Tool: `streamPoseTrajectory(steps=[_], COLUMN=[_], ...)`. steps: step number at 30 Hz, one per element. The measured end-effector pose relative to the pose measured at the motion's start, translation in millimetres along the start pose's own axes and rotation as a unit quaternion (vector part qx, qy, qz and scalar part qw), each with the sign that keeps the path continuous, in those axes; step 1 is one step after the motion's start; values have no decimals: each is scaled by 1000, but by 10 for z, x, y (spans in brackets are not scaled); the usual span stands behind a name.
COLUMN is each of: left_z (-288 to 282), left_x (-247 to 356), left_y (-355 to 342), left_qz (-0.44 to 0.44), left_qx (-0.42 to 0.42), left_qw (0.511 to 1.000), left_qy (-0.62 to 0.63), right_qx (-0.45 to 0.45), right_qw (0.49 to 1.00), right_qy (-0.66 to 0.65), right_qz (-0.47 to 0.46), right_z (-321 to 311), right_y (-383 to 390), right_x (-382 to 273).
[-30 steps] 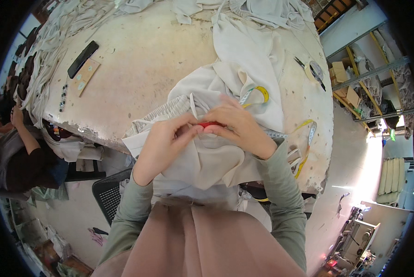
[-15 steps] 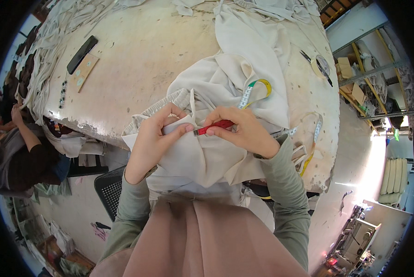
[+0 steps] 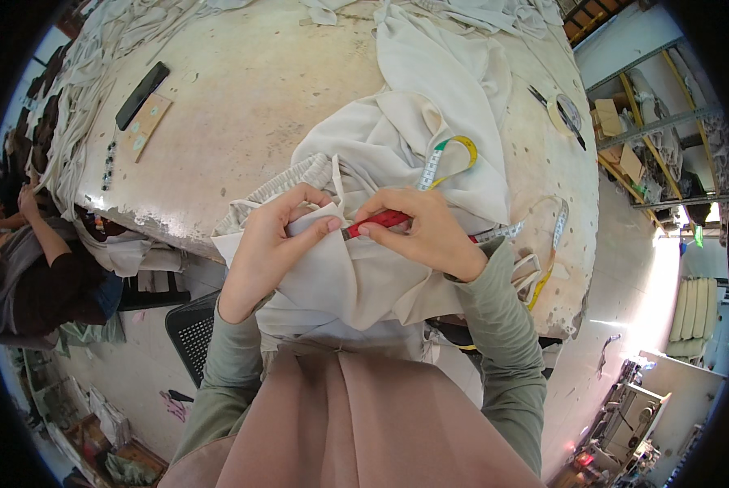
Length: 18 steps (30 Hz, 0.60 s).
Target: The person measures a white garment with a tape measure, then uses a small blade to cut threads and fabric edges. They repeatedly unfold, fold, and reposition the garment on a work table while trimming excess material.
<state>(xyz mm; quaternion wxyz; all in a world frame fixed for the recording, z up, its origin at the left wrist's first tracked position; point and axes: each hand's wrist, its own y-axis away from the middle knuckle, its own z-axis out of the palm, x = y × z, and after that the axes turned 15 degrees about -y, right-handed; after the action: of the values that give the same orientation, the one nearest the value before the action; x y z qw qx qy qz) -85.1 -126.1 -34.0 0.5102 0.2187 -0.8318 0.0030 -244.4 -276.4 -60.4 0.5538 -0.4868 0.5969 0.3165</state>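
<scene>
An off-white garment with a gathered elastic waistband lies bunched at the table's near edge. My left hand pinches a fold of its cloth between thumb and fingers. Close beside it, my right hand grips the red end of a tape measure, whose dark tip points at the pinched fold. Beyond my right hand the tape shows again as a yellow and green loop on the cloth, and its white and yellow length curls to the right. A narrow cloth strip stands up between my hands.
On the large worn table lie a black phone and a tan card at the left. Black scissors and a tape roll are at the right. Cloth is heaped along the far edge; another person is at the left.
My right hand has shifted slightly, its fingers settling further over the tape's red end. My left hand keeps its pinch in nearly the same place.
</scene>
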Motion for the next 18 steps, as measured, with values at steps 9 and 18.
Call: streamPoseTrajectory(steps=[9,18], left_z=[51,35], left_x=[-18,-8], left_y=[-18,-17], left_qz=[11,11], left_qx=[3,-5], left_qw=[1000,999], left_qy=[-20,-29], right_qx=[-6,18], right_qw=[1000,992], right_qy=[0,-109], right_qz=[6,64], right_z=[-8,-16], right_y=[2,12], right_x=[-6,10])
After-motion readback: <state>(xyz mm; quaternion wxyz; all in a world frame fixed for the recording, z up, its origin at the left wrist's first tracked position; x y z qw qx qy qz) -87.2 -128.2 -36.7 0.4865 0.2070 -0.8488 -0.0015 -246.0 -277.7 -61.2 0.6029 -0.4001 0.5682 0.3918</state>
